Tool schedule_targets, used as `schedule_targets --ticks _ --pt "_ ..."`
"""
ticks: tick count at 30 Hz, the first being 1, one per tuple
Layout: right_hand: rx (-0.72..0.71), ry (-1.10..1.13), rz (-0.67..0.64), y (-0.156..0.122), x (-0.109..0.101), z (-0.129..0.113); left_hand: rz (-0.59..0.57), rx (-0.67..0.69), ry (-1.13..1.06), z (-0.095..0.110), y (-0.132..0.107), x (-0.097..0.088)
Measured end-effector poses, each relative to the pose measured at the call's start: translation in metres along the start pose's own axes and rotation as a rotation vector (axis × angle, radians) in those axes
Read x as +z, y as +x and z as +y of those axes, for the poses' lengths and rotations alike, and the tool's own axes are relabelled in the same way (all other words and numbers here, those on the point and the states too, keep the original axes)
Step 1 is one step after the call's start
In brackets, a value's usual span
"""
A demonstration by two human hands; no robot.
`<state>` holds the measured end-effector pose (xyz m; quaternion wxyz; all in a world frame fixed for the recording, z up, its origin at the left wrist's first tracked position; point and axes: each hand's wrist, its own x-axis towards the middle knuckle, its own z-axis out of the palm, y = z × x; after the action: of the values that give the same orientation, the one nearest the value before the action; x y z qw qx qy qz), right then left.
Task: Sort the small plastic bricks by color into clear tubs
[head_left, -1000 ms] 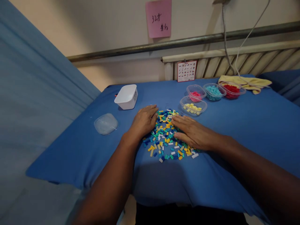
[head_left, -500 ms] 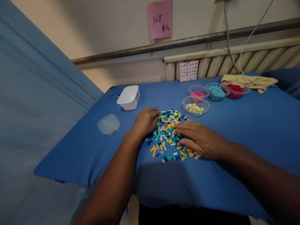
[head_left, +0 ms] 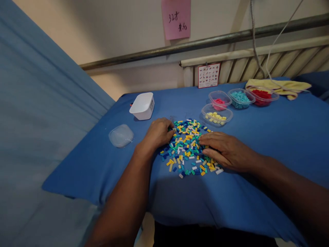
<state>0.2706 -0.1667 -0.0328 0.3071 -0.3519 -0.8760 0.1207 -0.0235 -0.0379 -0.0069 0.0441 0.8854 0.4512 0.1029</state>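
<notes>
A loose pile of small toy building bricks (head_left: 186,147) in yellow, white, blue, teal and green lies spread on the blue cloth. At the left edge of the pile rests my left hand (head_left: 158,133), its fingers bent and the thumb a little apart; no brick shows in it. My right hand (head_left: 226,149) lies palm down over the right side, fingers stretched out and thumb apart. Its fingertips touch or hover just over the bricks, and some bricks are hidden beneath it.
Behind the pile stand clear tubs of pale yellow (head_left: 216,117), pink (head_left: 219,104), light blue (head_left: 241,97) and red (head_left: 261,96) bricks. A white container (head_left: 142,107) and clear lids (head_left: 121,136) are at left. A yellow cloth (head_left: 280,87) lies by the radiator (head_left: 239,68).
My right hand has slid slightly right across the pile. The fingers of my left hand have drawn back a little from the bricks. The view has shifted slightly.
</notes>
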Motion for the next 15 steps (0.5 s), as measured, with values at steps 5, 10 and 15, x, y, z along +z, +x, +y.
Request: schedule_targets --ticks 5,10,15 --pt "-0.009 -0.015 -0.011 -0.0022 -0.0003 0.0014 -0.024 0.058 0.02 -0.0059 0.0003 -0.0012" --pt "-0.035 -0.035 -0.003 -0.0041 -0.0004 0.0032 -0.042 0.065 -0.015 -0.0027 -0.0009 -0.0051" --pt "-0.036 -0.012 0.01 -0.0045 -0.001 0.003 -0.065 0.103 -0.03 -0.0019 -0.0032 -0.0049"
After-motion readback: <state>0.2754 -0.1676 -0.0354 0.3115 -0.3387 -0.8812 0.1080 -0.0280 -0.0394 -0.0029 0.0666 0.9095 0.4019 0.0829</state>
